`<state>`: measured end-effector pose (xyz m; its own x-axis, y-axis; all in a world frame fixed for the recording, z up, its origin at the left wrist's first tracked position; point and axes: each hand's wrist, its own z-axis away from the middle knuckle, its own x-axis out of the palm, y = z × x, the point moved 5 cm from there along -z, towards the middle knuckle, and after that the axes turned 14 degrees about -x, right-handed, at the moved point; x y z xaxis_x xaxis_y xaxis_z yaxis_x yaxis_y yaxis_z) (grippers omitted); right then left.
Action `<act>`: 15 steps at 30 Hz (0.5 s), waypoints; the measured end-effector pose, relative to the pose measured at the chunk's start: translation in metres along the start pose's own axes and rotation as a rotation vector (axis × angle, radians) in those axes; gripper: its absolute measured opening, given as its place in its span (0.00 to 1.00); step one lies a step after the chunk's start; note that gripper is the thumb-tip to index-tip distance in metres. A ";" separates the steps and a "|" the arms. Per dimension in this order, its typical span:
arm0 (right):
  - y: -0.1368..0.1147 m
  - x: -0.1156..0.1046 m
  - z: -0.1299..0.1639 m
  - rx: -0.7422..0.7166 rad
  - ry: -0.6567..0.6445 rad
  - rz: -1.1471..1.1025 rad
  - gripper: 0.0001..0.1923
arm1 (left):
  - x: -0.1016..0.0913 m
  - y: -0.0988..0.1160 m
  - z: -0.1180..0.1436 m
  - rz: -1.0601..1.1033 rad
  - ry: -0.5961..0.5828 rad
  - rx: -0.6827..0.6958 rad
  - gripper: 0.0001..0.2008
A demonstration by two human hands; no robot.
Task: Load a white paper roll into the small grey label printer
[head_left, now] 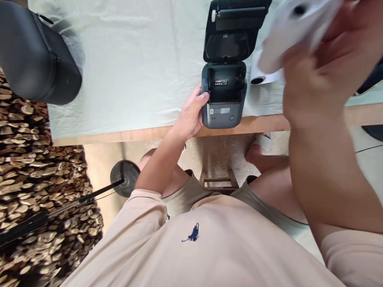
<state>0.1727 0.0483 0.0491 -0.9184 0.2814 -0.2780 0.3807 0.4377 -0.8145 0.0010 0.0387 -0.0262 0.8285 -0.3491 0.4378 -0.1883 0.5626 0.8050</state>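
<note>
Head view: the left hand [192, 109] grips the dark grey boxy printer [223, 117], lid raised, at the table [128, 71] edge; thumb on its left rim, other fingers behind that side. The right hand [329, 67], blurred, has fingers closed on a white cylindrical roll [287, 30], above a second white roll [256, 69] beside the printer.

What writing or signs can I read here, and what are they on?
No words are clear enough to quote.
White lettering inside the open grey device: too small.
Front print: too small, blurred.
Round front button: apparently a power sign.
Shirt: dark blue emblem, no letters.
</note>
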 end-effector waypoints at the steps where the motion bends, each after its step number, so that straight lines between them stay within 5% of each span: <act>1: -0.012 0.010 0.004 -0.174 -0.119 0.128 0.16 | 0.000 0.000 0.000 -0.011 0.003 0.009 0.16; 3: -0.022 0.025 0.015 -0.352 -0.307 0.285 0.16 | 0.001 0.001 0.001 -0.029 0.016 0.021 0.16; 6: -0.015 0.034 0.024 -0.345 -0.443 0.456 0.17 | 0.001 0.001 0.001 -0.060 0.037 0.002 0.16; 15: -0.011 0.032 0.019 -0.288 -0.472 0.588 0.17 | 0.003 0.001 0.002 -0.104 0.009 -0.013 0.15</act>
<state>0.1374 0.0360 0.0395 -0.4829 0.1725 -0.8585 0.7697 0.5513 -0.3221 0.0024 0.0369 -0.0235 0.8477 -0.3996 0.3489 -0.0943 0.5337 0.8404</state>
